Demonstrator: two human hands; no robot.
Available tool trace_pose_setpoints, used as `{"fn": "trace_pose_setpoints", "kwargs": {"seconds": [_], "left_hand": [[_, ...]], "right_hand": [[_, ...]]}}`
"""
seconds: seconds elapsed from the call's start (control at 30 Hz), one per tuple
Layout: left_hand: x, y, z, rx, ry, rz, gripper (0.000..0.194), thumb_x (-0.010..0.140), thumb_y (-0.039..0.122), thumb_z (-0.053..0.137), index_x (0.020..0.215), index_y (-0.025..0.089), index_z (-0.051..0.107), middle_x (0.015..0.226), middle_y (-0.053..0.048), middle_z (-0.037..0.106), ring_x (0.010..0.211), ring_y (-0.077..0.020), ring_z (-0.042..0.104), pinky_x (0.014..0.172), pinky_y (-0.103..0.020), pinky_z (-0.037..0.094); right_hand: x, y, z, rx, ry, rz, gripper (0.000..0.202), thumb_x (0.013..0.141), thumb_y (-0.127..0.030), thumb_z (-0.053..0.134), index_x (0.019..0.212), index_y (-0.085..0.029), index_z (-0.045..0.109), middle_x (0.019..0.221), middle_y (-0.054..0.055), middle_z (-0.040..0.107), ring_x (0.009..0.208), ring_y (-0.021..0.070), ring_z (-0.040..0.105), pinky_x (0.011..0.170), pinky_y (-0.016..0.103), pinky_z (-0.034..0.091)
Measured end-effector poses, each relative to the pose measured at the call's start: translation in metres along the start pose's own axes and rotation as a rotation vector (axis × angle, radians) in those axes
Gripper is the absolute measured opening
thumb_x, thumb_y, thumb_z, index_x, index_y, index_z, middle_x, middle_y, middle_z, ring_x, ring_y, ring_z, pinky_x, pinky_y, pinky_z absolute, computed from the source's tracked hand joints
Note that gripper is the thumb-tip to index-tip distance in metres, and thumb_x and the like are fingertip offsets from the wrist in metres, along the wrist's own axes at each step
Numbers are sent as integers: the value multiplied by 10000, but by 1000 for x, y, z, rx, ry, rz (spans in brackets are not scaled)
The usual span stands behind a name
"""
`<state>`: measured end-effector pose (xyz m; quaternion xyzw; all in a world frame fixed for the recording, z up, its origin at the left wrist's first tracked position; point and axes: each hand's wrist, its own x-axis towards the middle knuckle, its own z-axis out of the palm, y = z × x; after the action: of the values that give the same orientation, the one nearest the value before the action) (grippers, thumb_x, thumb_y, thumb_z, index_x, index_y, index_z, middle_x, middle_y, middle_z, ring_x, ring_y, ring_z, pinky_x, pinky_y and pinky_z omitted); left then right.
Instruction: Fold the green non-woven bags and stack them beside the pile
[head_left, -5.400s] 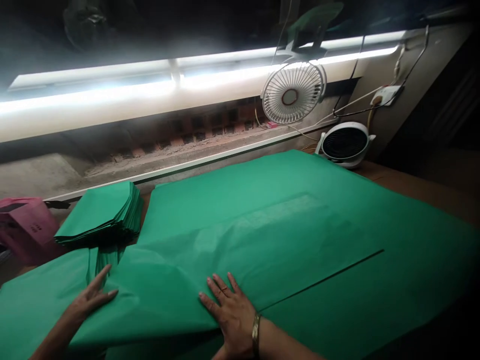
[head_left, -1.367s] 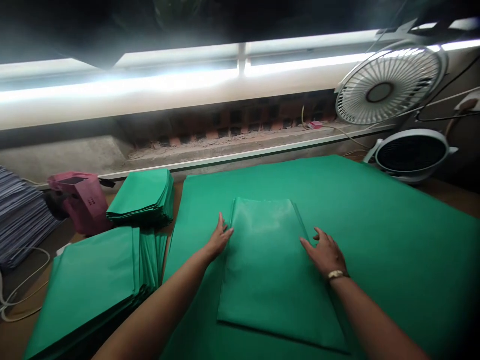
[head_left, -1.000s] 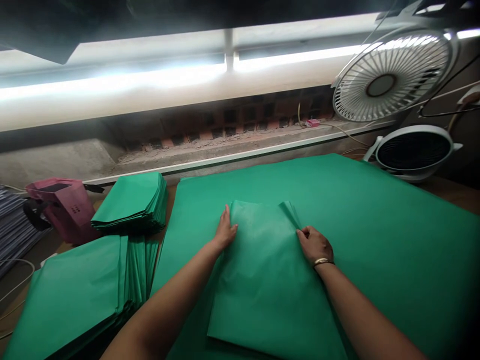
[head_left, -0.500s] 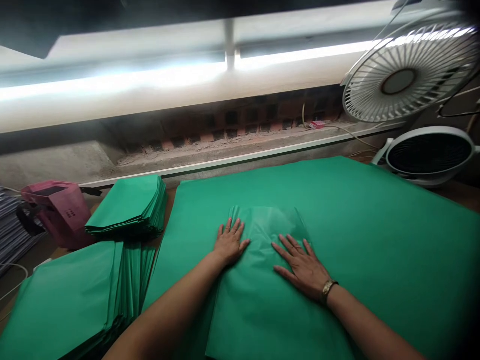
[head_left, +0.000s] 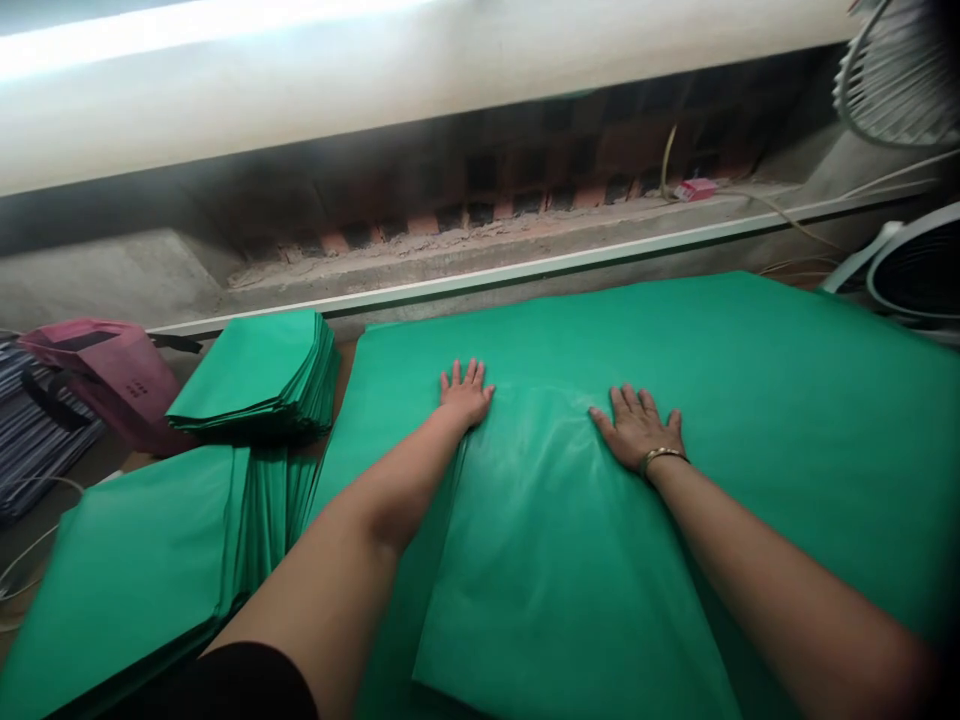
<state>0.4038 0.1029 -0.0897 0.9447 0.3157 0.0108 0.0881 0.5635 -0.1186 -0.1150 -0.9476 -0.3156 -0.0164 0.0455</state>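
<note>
Lying farther apart now, both hands

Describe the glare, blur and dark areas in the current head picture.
Head view: the light strip at upper left is blown out to white; head view: a soft sheen lies on the folded green sheet, strongest near the right hand; head view: the right edge falls dark, dimming the upper fan; head view: the right forearm looks blurred toward the lower right corner.
</note>
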Motion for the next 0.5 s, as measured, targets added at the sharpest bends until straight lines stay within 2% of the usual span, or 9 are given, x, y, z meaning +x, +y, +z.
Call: {"fn": "trace_pose_setpoints", "kwargs": {"seconds": [0.07,0.1,0.17,0.2,0.23,0.3,0.37,0.43,0.5], "left_hand": [[-43,31,9,10,-14,124,700,906,554,229,1471,186,38,1533,-23,-54,1392,-316,-95,1114,-563,27],[-76,47,17,17,-42,301,722,893,591,248,1471,202,58,1535,-12,-32,1395,-307,-87,1118,-555,29],[-151,70,34,23,-173,772,780,840,697,276,1462,239,162,1532,6,92,1401,-299,-49,1120,-549,51],[-189,73,41,25,-188,931,809,817,728,286,1455,239,198,1527,6,128,1402,-293,-53,1124,-541,48],[-224,69,45,32,-179,990,823,813,733,294,1456,228,198,1525,3,136,1401,-279,-69,1132,-519,49],[-279,42,48,54,-143,868,831,831,716,283,1465,199,136,1532,-35,90,1405,-265,-58,1139,-482,72],[-312,-1,44,60,-115,659,854,830,725,247,1469,186,71,1531,-85,35,1406,-284,-29,1129,-493,89],[-328,-39,41,73,-97,505,854,832,726,229,1468,189,40,1528,-110,10,1405,-301,-2,1119,-508,85],[-336,-61,42,95,-75,439,825,850,703,231,1468,192,36,1530,-109,10,1407,-294,9,1122,-496,67]], "right_hand": [[-3,1,0,24,21,-18,772,881,-653,79,1460,-156,196,1516,53,94,1378,277,88,1046,642,89],[-4,2,1,38,28,-28,785,877,-665,81,1459,-151,195,1515,60,95,1377,283,87,1041,646,82],[-6,4,3,73,43,-44,810,867,-690,89,1458,-147,199,1513,70,101,1375,293,86,1032,652,65],[-6,6,4,96,57,-50,817,865,-697,97,1454,-142,212,1511,81,113,1373,301,95,1029,652,64],[-6,7,4,121,75,-54,823,867,-698,99,1451,-131,222,1508,98,122,1369,310,104,1026,649,68],[-6,7,-1,161,112,-54,830,878,-684,93,1448,-94,220,1503,147,120,1363,330,115,1025,633,88],[-9,1,-11,174,136,-58,827,892,-663,106,1450,-57,183,1499,195,81,1362,350,98,1030,614,88],[-23,-16,-22,163,167,-85,793,919,-614,111,1453,-28,119,1496,223,7,1367,360,26,1032,612,32],[-57,-43,-27,128,157,-173,718,951,-533,129,1450,-17,105,1494,222,-36,1369,347,-39,1030,608,-36]]}}
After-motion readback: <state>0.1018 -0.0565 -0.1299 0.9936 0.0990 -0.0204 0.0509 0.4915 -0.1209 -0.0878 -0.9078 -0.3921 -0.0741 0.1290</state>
